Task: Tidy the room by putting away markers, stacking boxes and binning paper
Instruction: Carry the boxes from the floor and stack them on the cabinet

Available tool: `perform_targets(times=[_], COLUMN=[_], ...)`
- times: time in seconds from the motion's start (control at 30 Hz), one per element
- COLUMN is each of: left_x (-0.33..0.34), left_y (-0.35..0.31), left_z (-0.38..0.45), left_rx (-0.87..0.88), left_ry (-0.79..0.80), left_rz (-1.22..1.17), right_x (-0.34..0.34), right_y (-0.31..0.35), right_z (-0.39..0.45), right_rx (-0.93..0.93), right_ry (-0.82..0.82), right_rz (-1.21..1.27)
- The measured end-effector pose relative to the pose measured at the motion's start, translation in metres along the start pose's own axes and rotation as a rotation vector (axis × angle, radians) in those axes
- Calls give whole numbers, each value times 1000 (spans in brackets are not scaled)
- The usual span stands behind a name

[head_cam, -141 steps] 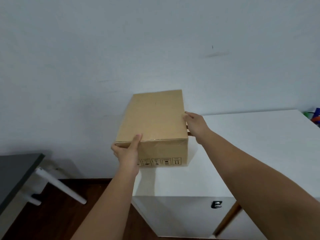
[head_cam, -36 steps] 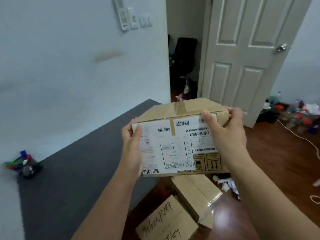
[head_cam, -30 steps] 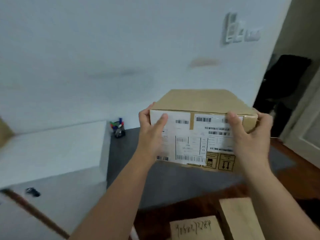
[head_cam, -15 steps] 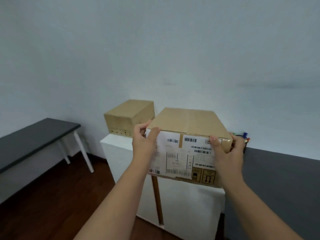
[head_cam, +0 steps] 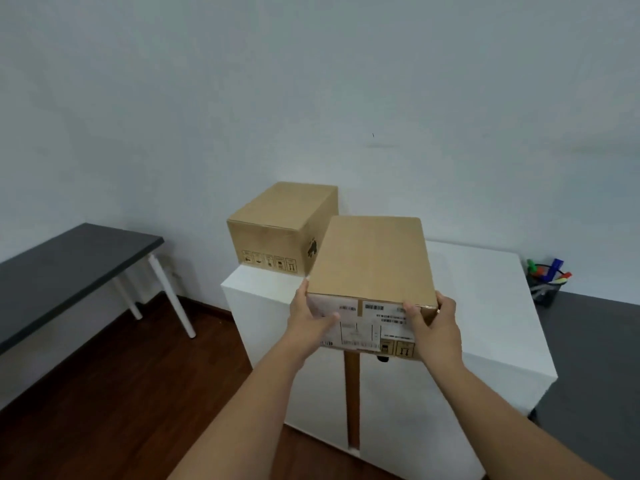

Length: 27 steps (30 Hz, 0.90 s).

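I hold a labelled cardboard box (head_cam: 372,258) in both hands over the front of the white cabinet (head_cam: 485,306). My left hand (head_cam: 310,322) grips its near left corner, my right hand (head_cam: 436,327) its near right corner. White shipping labels cover the side that faces me. A plain cardboard box (head_cam: 282,228) stands on the cabinet's far left corner against the wall, just left of and behind the held box. A black mesh cup of coloured markers (head_cam: 545,282) sits to the right of the cabinet on a dark surface.
A dark-topped table (head_cam: 62,265) with white legs stands at the left over the wooden floor (head_cam: 121,393). A dark grey surface (head_cam: 595,358) adjoins the cabinet on the right. A brown strip (head_cam: 351,400) runs down the cabinet front.
I have turned from the doorway side of the room to the white cabinet, carrying the labelled box. It has come closer to the plain box and now hangs over the cabinet top.
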<state>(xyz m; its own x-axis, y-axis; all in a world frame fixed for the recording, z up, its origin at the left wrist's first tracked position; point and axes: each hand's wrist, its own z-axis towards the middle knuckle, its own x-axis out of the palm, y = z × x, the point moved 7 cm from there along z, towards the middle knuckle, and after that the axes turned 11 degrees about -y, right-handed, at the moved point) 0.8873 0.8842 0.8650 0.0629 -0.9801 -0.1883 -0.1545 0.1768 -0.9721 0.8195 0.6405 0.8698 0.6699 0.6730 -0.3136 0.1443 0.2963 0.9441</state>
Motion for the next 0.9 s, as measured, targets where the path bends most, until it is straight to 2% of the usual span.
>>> perform_targets(times=[0.1, 0.3, 0.4, 0.5, 0.6, 0.77, 0.9], left_x=[4, 17, 16, 4, -13, -10, -4], left_y=[-3, -33, -43, -40, -29, -18, -17], left_z=[37, 128, 171, 203, 226, 234, 236], left_rx=[26, -89, -95, -83, 27, 216, 213], left_ry=[-21, -129, -214, -300, -284, -173, -149], left_rz=[120, 90, 268, 475, 535, 360, 312], right_x=[25, 88, 111, 138, 154, 155, 152], right_y=[7, 20, 23, 25, 20, 17, 20], right_z=[27, 87, 122, 141, 138, 137, 131], right_rx=[-7, -1, 7, 5, 18, 27, 45], right_ry=[-7, -26, -87, -60, -43, -36, -82], right_rz=[-39, -41, -23, -32, 21, 56, 62])
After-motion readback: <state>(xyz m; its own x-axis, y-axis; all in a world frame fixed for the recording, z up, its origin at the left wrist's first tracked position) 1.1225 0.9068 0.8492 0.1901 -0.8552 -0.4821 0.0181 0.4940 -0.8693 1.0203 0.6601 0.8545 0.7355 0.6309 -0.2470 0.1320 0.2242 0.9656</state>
